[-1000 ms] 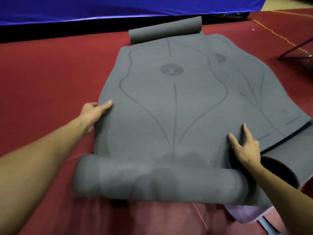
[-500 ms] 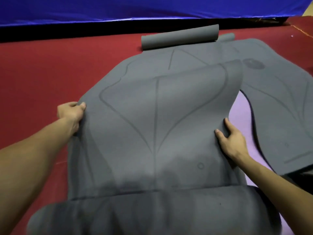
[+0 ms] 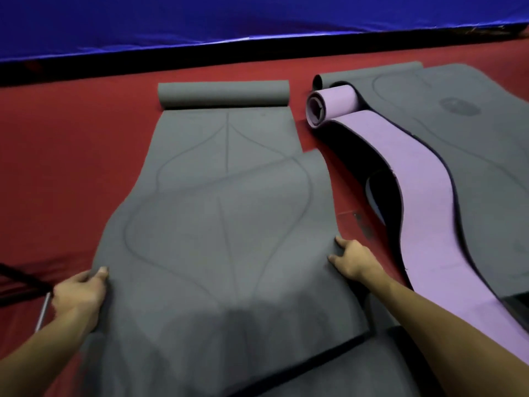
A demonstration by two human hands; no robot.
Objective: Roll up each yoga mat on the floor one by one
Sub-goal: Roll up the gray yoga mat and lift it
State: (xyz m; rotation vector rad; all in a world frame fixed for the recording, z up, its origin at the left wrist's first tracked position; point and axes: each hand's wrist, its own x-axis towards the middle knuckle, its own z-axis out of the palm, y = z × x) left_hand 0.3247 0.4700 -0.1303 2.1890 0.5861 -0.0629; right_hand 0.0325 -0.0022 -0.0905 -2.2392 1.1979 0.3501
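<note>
A grey yoga mat [image 3: 220, 253] with curved line markings lies lengthwise on the red floor in front of me, its far end curled into a small roll [image 3: 223, 94]. My left hand [image 3: 78, 296] grips its left edge and my right hand [image 3: 353, 260] grips its right edge, holding a raised fold of it. To the right a purple mat [image 3: 420, 196] lies partly unrolled, with a roll [image 3: 329, 106] at its far end. A second grey mat [image 3: 472, 156] lies flat on it further right.
The red floor [image 3: 71, 167] stretches to the left. A blue cloth wall [image 3: 257, 18] with a black base closes the far side. A thin metal rod and dark frame [image 3: 28, 287] sit at the left edge near my left hand.
The grey mat has shifted left off the other mats, uncovering the purple mat and its roll. Both hands kept hold of its edges, and the near roll has dropped out of view.
</note>
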